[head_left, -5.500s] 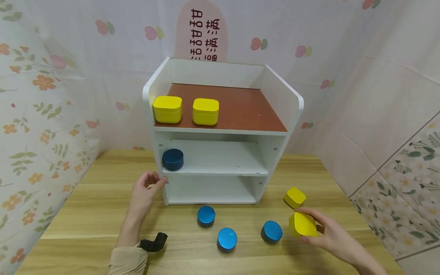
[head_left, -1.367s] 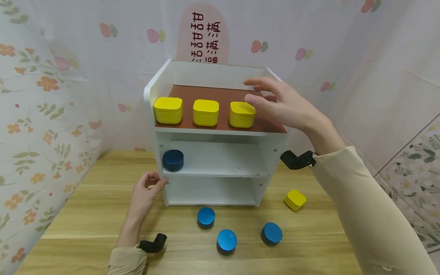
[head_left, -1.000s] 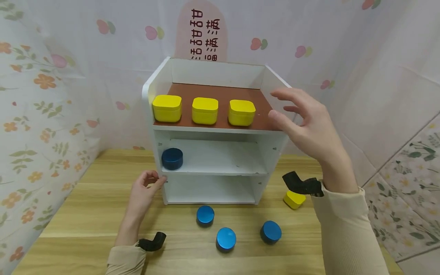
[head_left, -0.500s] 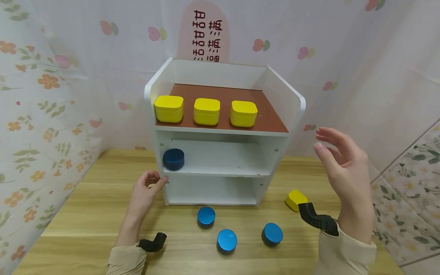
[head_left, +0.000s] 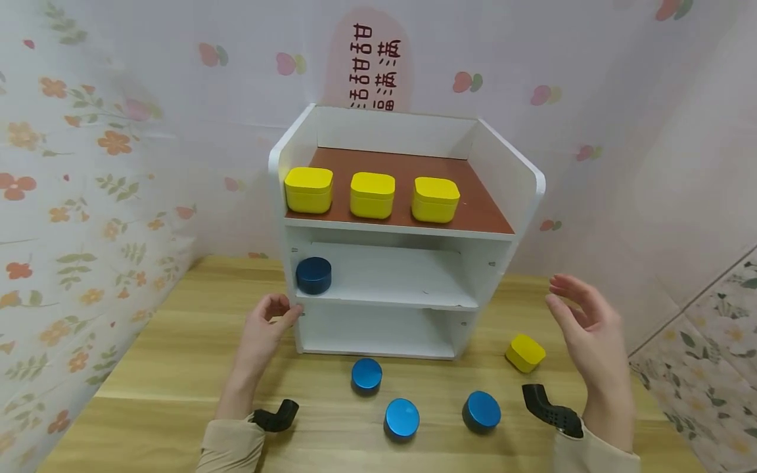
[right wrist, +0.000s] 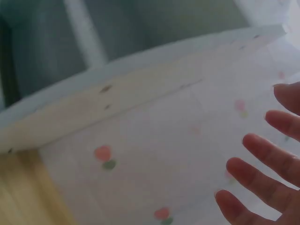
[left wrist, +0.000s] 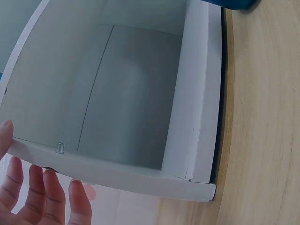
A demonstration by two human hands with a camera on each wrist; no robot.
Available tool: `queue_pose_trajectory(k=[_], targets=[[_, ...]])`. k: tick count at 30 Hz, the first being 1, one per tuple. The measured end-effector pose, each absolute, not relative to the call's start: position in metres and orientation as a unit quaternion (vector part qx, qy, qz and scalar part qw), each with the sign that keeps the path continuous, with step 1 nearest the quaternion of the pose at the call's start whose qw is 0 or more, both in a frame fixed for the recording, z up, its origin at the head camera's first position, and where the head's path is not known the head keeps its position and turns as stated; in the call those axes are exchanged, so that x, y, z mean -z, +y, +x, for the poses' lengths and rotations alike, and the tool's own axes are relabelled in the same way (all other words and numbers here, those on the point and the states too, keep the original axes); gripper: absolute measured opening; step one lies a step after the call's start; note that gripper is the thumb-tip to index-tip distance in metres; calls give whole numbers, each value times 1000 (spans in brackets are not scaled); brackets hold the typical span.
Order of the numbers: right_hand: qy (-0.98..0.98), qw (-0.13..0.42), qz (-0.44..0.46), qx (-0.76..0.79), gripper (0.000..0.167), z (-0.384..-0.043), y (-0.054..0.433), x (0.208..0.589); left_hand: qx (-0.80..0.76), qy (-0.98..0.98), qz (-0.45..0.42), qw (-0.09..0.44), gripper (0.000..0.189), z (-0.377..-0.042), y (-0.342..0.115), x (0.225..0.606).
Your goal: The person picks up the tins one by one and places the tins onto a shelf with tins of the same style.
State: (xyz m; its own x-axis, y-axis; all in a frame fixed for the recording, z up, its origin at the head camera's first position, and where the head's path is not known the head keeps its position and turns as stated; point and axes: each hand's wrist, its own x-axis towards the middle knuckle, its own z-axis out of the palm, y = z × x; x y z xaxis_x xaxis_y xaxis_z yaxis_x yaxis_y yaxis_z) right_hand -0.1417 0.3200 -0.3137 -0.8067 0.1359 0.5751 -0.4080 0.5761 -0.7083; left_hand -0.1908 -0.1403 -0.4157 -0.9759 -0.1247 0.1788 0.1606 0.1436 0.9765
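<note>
The side panel [left wrist: 119, 177] of a white shelf unit [head_left: 503, 161] is pinched by the left hand [head_left: 266, 323], that grip clamped on its edge between thumb and fingers, presumably so that the unit is kept steady. Nothing is held by the right hand [head_left: 590, 325]; its grip is apart, raised beside the unit near a lone yellow box [head_left: 525, 353] placed on the counter [head_left: 177, 368]. Three yellow boxes [head_left: 372, 196] are lined up along the front of the brown top tier [head_left: 390, 163], and a dark-blue tin [head_left: 314, 276] is set at the left end of the middle tier [head_left: 408, 282]; the tiers seem to be divided by colour and shape. Three blue tins [head_left: 402, 419] are spread before the unit, probably within easy reach. The counter is surfaced in pale wood grain, and the space is enclosed by flower- and fruit-patterned hangings [head_left: 236, 118].
</note>
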Motion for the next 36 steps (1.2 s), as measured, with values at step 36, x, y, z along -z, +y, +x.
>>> queue_pose_trajectory(k=[36], targets=[[-905,110,-12,-410,51,-166,389,405,685,-725,-41,58,31,-191,-143,416]])
